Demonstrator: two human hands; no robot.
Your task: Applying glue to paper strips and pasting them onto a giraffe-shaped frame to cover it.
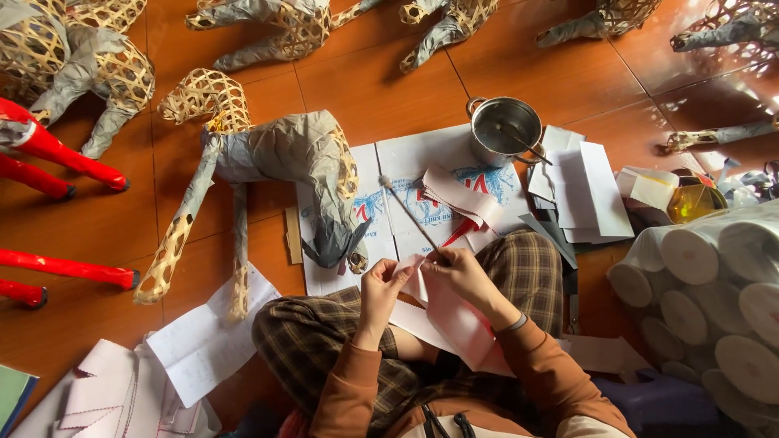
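I work seated on the tiled floor (381, 89). My left hand (381, 285) has its fingers pinched together on the edge of a white paper strip (450, 312) with a pink border, lying across my lap. My right hand (464, 272) clamps a thin brush (410, 212) whose tip points toward the steel pot (505, 128). I judge that keeping the strip taut and brushing lightly along the edge suits this step. A paper-covered bamboo animal frame (280, 154) lies just left.

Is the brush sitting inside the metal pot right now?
No, the brush is in the right hand, bristles up over the floor papers, apart from the metal pot.
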